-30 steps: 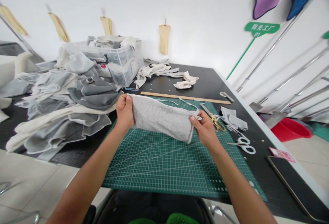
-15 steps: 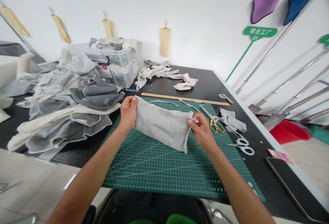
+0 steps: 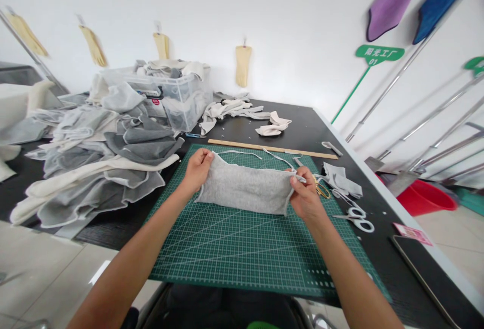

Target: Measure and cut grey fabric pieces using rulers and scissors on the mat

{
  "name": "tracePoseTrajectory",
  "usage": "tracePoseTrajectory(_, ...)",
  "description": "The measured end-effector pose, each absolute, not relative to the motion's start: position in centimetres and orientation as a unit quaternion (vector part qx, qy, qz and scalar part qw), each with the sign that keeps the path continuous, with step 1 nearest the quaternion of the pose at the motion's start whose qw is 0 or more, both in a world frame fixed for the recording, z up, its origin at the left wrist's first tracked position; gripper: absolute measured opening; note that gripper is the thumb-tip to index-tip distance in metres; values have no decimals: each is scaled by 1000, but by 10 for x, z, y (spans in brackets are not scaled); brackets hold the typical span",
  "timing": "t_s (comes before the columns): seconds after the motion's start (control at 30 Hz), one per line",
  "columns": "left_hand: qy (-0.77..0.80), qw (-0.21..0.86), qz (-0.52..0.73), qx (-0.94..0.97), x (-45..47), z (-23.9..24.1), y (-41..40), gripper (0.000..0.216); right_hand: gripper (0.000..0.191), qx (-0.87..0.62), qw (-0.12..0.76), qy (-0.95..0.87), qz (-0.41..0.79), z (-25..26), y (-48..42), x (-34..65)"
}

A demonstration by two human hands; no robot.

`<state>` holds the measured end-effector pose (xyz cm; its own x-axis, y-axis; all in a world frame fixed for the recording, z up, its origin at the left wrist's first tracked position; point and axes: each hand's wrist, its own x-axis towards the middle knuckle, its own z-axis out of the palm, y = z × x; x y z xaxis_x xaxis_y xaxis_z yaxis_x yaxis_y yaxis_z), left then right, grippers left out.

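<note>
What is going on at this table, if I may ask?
Someone holds a light grey rectangular fabric piece over a green gridded cutting mat, left grip and right grip at its upper corners. White-handled scissors lie by the mat's right edge; a grey-and-white cloth pile sits left of it.

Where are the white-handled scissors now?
Head view, right side: the scissors straddle the right edge of the green mat, between grey scraps and the phone.
</note>
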<state>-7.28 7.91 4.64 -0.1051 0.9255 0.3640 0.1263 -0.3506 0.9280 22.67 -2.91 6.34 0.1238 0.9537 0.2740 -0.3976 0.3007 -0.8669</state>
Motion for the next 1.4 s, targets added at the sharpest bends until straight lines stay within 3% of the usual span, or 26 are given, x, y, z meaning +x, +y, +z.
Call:
tracePoseTrajectory(0.27, 400, 356, 670, 514, -78, 49, 82, 29, 31, -343, 690, -421, 478, 67, -24, 239)
tracePoseTrajectory(0.4, 376, 353, 688, 510, -82, 50, 85, 34, 40, -410, 643, -436, 478, 67, -20, 249)
tracePoseTrajectory(0.5, 388, 309, 695, 520, -86, 49, 87, 35, 25, -439, 623, -476, 439, 64, -16, 257)
tracePoseTrajectory(0.77, 413, 310, 691, 506, -90, 47, 89, 36, 22, -435, 673, -488, 346, 59, -12, 255)
tracePoseTrajectory(0.97, 376, 402, 666, 504, -87, 47, 90, 36, 25, -402, 722, -429, 366, 62, -11, 256)
tracePoseTrajectory(1.2, 312, 601, 515, 526, -92, 67, 67, 42, 25, -405, 739, -418, 339, 75, -20, 266)
tracePoseTrajectory(1.3, 307, 663, 404, 551, -94, 71, 59, 40, 28, -483, 666, -457, 339, 69, -17, 278)
tracePoseTrajectory(1.4, 380, 607, 310, 625, -91, 60, 63, 36, 34, -619, 491, -555, 260, 47, -4, 293)
